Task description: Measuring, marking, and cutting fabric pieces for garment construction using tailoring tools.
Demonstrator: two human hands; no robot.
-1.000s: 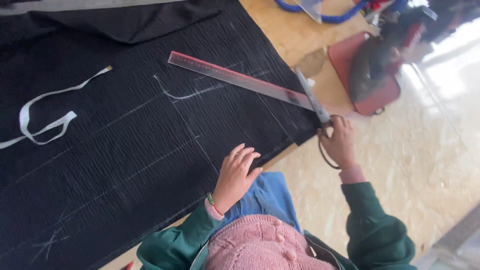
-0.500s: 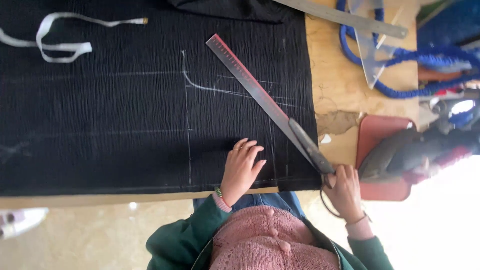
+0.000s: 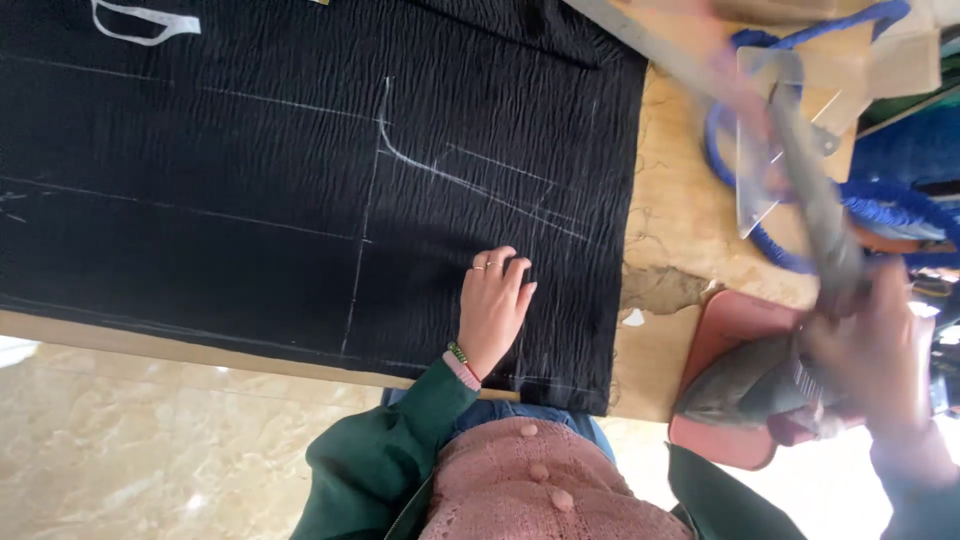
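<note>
Right hand (image 3: 870,345) and long ruler (image 3: 800,170) motion-blurred; grip unclear.

Head camera, looking down, close above table (image 3: 690,220)

The left hand (image 3: 493,305) lies flat, fingers curled a little, on black crinkled fabric (image 3: 250,150) marked with white chalk lines (image 3: 420,165). The cloth covers most of the wooden surface (image 3: 680,210). Off to the right, blurred, the right hand (image 3: 875,350) grips one end of a long ruler (image 3: 790,150) lifted above the surface's bare edge, near a blue cord (image 3: 760,235) and a clear plastic template (image 3: 765,140).
</note>
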